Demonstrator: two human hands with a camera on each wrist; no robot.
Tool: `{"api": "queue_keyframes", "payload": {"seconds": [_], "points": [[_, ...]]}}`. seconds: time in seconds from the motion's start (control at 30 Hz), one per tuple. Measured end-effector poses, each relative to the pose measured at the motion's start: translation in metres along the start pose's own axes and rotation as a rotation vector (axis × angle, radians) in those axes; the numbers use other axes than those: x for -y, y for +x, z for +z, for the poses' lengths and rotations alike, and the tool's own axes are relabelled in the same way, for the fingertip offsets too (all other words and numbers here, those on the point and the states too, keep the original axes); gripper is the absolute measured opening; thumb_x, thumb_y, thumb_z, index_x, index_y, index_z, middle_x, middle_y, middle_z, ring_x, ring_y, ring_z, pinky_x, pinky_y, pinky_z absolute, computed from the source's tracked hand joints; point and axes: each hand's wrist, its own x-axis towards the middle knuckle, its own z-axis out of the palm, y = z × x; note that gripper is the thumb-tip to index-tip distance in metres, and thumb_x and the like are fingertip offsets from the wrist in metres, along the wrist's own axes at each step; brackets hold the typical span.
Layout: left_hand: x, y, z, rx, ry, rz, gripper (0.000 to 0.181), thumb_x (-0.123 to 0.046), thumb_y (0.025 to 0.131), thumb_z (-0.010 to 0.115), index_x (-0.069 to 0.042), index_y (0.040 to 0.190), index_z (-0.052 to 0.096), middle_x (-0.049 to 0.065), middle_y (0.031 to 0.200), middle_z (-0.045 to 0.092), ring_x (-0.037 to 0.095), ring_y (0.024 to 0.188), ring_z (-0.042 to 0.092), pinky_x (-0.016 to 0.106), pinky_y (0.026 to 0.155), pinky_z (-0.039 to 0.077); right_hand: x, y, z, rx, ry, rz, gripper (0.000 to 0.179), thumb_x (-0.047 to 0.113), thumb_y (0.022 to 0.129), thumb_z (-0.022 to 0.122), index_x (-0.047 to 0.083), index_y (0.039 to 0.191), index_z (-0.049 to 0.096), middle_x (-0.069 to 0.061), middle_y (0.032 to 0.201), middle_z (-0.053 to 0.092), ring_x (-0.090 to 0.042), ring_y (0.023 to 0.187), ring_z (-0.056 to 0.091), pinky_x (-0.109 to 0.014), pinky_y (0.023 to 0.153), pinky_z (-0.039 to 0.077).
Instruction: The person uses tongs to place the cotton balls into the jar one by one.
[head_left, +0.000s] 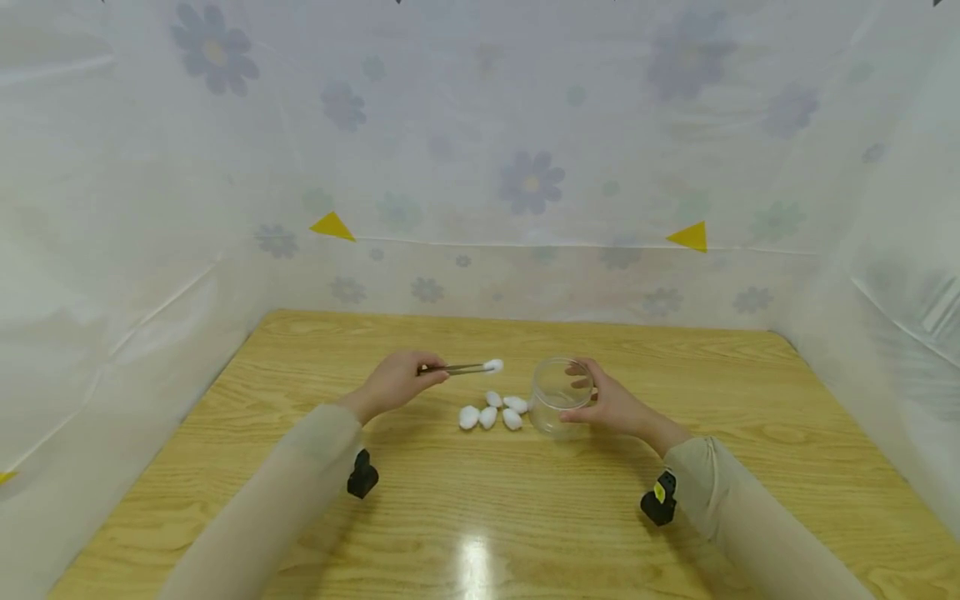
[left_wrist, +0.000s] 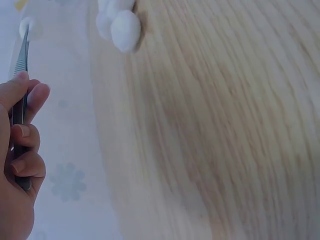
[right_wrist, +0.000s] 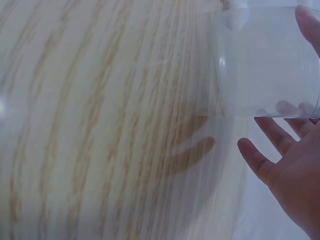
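My left hand (head_left: 397, 382) grips a pair of tweezers (head_left: 463, 368), and their tips pinch a white cotton ball (head_left: 493, 365) above the table. In the left wrist view, the fingers wrap around the dark handle of the tweezers. Below and to the right of the tips, several more cotton balls (head_left: 488, 417) lie in a cluster on the table. To their right stands a clear round jar (head_left: 553, 418), its mouth upward. My right hand (head_left: 617, 405) holds this jar from the right side, thumb on the near wall and fingers around the far side.
The wooden table (head_left: 465, 492) reaches back to a pale flowered curtain (head_left: 532, 275), which also hangs at the left and right. Small yellow triangles (head_left: 688, 237) are fixed on the curtain. A black camera (head_left: 363, 475) sits on each wrist.
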Motion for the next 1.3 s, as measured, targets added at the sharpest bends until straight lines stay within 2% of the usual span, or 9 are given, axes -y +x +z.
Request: {"api": "queue_keyframes", "payload": {"seconds": [0.17,0.3,0.43,0.83,1.07,1.3], "points": [[-0.007,0.006,0.0,0.002,0.006,0.008,0.023,-0.029,0.094,0.056,-0.013,0.105,0.069,0.005,0.093,0.068,0.01,0.071,0.055,0.029,0.064,0.044,-0.002,0.0,-0.001,0.009,0.006,0.004,0.088,0.026,0.081,0.074,0.002,0.144,0.019,-0.024,0.143,0.032,-0.043,0.126,0.039,-0.054,0.095,0.04],[-0.015,0.008,0.0,-0.004,0.009,0.04,0.025,-0.029,0.094,0.056,-0.011,0.107,0.069,0.002,0.095,0.068,0.011,0.077,0.059,0.031,0.07,0.048,-0.005,0.001,-0.001,0.01,0.007,0.002,0.088,0.027,0.08,0.075,0.002,0.144,0.019,-0.023,0.143,0.033,-0.043,0.126,0.039,-0.054,0.095,0.04],[-0.02,0.011,0.0,-0.003,0.006,0.054,0.025,-0.029,0.094,0.056,-0.012,0.109,0.068,0.003,0.1,0.068,0.014,0.084,0.062,0.034,0.075,0.05,-0.005,0.001,-0.001,0.007,0.005,0.0,0.088,0.029,0.08,0.075,0.002,0.144,0.02,-0.024,0.143,0.033,-0.043,0.126,0.039,-0.054,0.095,0.04],[-0.036,0.018,0.002,0.013,0.008,0.088,0.026,-0.028,0.095,0.056,-0.01,0.109,0.068,0.005,0.102,0.069,0.017,0.089,0.063,0.036,0.079,0.05,-0.004,0.002,0.0,0.003,0.015,0.005,0.091,0.03,0.079,0.076,0.002,0.144,0.02,-0.024,0.143,0.033,-0.043,0.125,0.04,-0.054,0.095,0.04],[-0.045,0.027,0.007,0.027,-0.003,0.083,0.022,-0.028,0.094,0.056,-0.014,0.107,0.069,0.002,0.101,0.068,0.014,0.086,0.061,0.032,0.075,0.049,-0.003,0.002,0.001,0.005,0.012,0.007,0.09,0.029,0.079,0.076,0.002,0.144,0.019,-0.025,0.143,0.033,-0.044,0.126,0.04,-0.054,0.095,0.041],[-0.055,0.038,0.013,0.032,0.017,0.109,0.023,-0.031,0.094,0.056,-0.015,0.105,0.07,-0.001,0.097,0.069,0.01,0.081,0.06,0.029,0.072,0.048,-0.003,0.001,0.001,-0.005,0.004,0.002,0.088,0.027,0.08,0.075,0.0,0.143,0.021,-0.025,0.142,0.034,-0.044,0.125,0.04,-0.053,0.093,0.042]]}}
